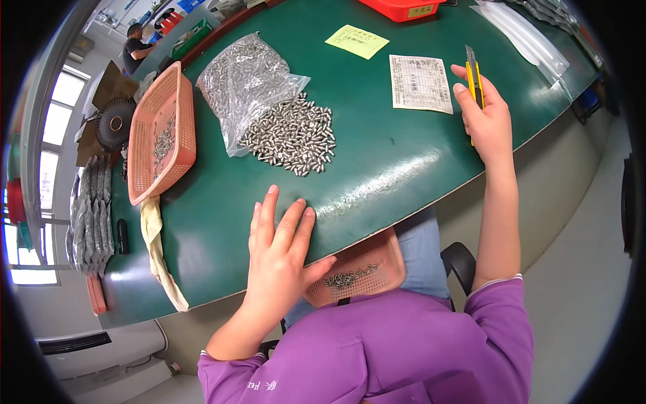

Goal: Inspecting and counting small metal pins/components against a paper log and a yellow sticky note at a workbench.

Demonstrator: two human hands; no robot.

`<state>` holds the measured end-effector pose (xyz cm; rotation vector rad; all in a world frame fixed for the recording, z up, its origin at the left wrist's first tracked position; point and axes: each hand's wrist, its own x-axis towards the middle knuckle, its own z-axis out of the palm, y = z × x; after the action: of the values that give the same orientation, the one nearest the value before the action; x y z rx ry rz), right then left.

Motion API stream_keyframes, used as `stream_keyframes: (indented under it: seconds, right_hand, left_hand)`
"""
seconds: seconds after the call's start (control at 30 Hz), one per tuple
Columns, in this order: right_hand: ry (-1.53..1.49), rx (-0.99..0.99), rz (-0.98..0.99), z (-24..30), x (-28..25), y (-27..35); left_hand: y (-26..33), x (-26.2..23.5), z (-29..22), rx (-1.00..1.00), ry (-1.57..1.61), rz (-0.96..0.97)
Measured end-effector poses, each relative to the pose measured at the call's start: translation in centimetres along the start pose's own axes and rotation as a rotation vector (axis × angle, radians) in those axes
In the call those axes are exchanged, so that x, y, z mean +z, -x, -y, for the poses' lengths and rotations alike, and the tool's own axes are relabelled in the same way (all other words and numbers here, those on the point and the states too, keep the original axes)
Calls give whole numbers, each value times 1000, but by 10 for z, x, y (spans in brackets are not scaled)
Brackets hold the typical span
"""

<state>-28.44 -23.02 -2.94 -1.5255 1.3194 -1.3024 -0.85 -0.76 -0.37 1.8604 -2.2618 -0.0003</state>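
Observation:
My right hand (486,116) is closed round a yellow and black utility knife (476,81), its blade end pointing away from me above the table's right part. Flat on the green table, with fingers spread, lies my left hand (279,259) near the front edge. Beyond its fingertips is a heap of small shiny metal pins (296,138), spilling from the mouth of a clear plastic bag (245,74) full of the same parts. A pink mesh basket (393,259) with some metal pieces in it rests on my lap, partly under the table edge.
Another pink basket (188,131) with some parts stands tilted at the left, beside a pale cloth strip (155,249). A printed slip (420,84), a yellow note (356,42), a red tray (404,8) and clear plastic sleeves (518,37) lie farther back. A person (134,50) sits far left.

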Motion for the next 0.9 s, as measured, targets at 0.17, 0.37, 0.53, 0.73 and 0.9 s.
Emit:
stream_keyframes:
  seconds: [0.17,0.37,0.53,0.73,0.9]
  right_hand:
    - [-1,3,-10,2,0,2]
    - [-19,1,0,-1,-1,0]
    - [-42,-15,-7,-3,1,0]
    - [-37,-10,-2,-1,1,1]
    - [-34,-5,-9,0,-2,2]
  left_hand:
    - [-9,-9,-4,42,-49,66]
    - [-16,-14,-2,153,-108,133]
    - [-10,-9,1,111,-26,131]
    - [10,-1,10,-38,41,35]
    - [8,1,8,5,49,56]
